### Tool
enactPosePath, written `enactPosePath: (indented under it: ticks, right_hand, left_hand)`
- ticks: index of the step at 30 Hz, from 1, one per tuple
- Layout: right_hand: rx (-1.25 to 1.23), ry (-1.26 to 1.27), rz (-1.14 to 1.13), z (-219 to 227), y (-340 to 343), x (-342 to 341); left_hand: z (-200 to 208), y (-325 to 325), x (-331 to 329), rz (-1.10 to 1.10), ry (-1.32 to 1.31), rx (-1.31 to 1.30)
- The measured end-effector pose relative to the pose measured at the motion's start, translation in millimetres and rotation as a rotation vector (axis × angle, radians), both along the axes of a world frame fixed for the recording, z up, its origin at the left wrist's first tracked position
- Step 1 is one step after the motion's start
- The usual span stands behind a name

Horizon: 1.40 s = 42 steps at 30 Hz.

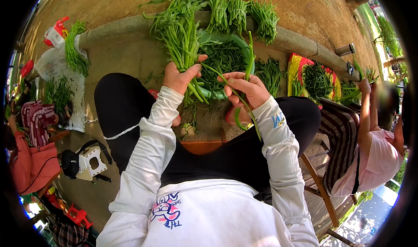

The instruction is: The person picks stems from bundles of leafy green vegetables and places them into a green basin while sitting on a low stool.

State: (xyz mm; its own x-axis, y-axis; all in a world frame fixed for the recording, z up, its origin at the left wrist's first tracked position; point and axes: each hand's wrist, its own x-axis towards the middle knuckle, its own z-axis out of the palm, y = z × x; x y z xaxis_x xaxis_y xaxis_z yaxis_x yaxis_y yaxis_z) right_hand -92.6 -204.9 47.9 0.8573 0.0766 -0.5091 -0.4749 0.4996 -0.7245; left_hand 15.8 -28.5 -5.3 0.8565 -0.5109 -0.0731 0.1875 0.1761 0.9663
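Note:
My left hand [180, 77] grips a thick bunch of long green leafy stems [178, 33] that fans upward over a green basin [244, 51]. My right hand [246, 88] pinches a single green stem [249, 68] whose thick end curves down past my wrist. The basin between my knees holds more loose greens [222, 59]. Both hands are over the basin's near rim, a hand's width apart.
Tied bundles of greens [244, 14] lie along a concrete kerb [122, 27] behind the basin. A white sack with greens [61, 79] lies to the left. A person in pink [379, 147] sits on a wooden chair at right, next to a colourful bag of greens [315, 79]. A small white stool [89, 162] stands lower left.

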Motion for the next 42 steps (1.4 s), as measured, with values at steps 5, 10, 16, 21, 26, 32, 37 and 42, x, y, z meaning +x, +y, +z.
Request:
enactPosePath:
  ticks: [5,10,16,21,26,32,37,42]
  right_hand:
    - [0.029,-0.01,-0.008,0.4,-2.4,-0.1]
    - [0.041,-0.048,-0.028,-2.1,-2.8,-1.6]
    - [-0.034,-0.019,0.037,-3.4,1.6,-0.7]
    - [-0.093,-0.117,0.022,-4.9,1.6,0.2]
    - [-0.002,-0.292,-0.201,-1.3,-3.3,-1.2]
    - [0.138,-0.319,-0.44,-12.8,-22.0,2.0]
    - [0.029,-0.342,-0.619,-16.6,-18.2,8.5]
    - [-0.353,-0.479,-0.699,-16.6,-8.6,15.4]
  left_hand:
    - [-6.8,0.0,-0.6,-0.113,-0.02,0.075]
    - [-14.4,-0.5,-2.6,-0.074,-0.029,0.086]
    - [-23.4,-5.9,-1.2,0.055,0.019,0.074]
    - [-26.9,-10.3,0.7,0.187,0.156,0.083]
    - [-46.3,2.2,13.1,0.255,0.293,0.084]
    - [-24.8,-6.3,1.9,-0.002,0.279,0.102]
    - [-37.1,-3.0,-1.2,-0.104,0.289,0.192]
    - [-26.1,-6.1,-9.9,-0.207,0.372,0.072]
